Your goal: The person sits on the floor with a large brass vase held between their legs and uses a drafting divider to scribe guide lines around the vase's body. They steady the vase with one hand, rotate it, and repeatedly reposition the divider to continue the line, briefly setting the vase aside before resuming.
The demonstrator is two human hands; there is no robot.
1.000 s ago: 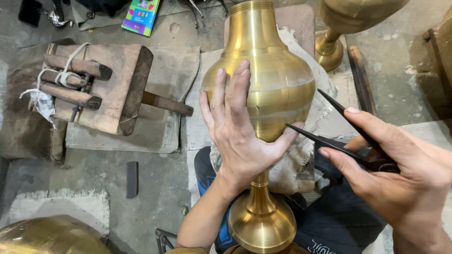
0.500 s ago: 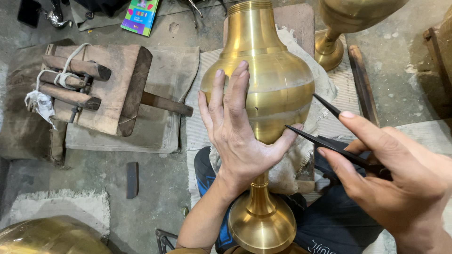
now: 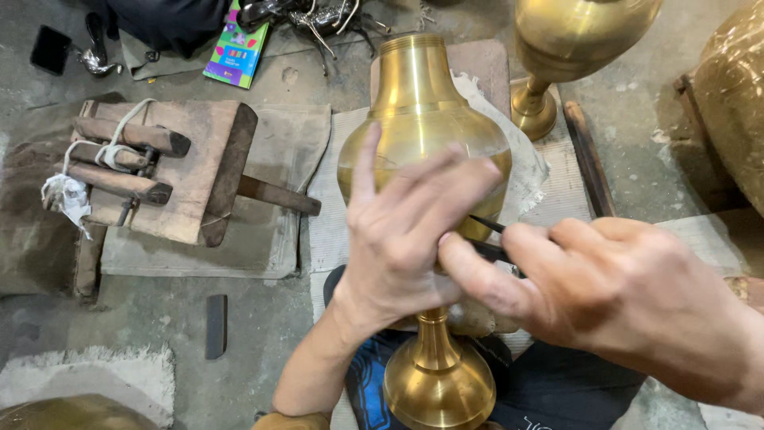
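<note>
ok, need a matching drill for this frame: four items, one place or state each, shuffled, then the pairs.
Items:
1. left hand
2. right hand
3. wooden block
4. colourful booklet

Places or states:
A. on the floor at the top edge
B. spread on the brass vase
C. grips a thin dark tool
D. left of the vase, on cloth

Pairs: 1-B, 2-C, 3-D, 4-A

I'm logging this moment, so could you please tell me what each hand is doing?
Left hand: open, fingers spread flat on the brass vase.
Right hand: closed on a thin dark tool.
</note>
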